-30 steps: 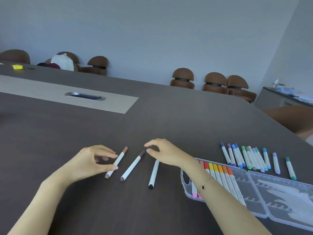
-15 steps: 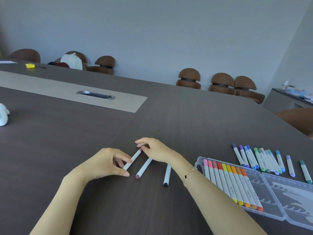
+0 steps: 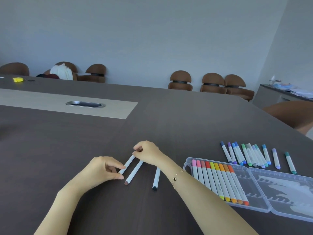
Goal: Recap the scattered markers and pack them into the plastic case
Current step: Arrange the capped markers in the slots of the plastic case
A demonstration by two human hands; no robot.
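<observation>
Item 1, held marker (image 3: 128,164): white barrel, slim. I see my left hand (image 3: 103,170) pinching its near end between thumb and forefinger, and my right hand (image 3: 147,152) pinching the far end with curled fingers. Long axis runs from near-left to far-right, low over the surface (image 3: 67,141).

Item 2, brown-tipped marker (image 3: 133,173): white barrel, brown near end, lying just right of the held one and roughly parallel to it; its far end goes under my right hand.

Item 3, dark-tipped marker (image 3: 156,178): white barrel, dark near end, lying closer to straight away from me, partly under my right wrist.

Item 4, plastic case (image 3: 254,189): clear, opened flat at my right. Its left half holds a row of markers (image 3: 218,180) in pink, red, yellow and orange, side by side, long axes slanting near-right to far-left. The right half shows bare slots.

Item 5, loose markers (image 3: 250,155): blue, purple, green and teal caps, lying beyond the case, mostly parallel, two set apart to the right.

Room: open dark surface lies left of and beyond my hands; the surface edge runs diagonally past the loose markers at far right.
</observation>
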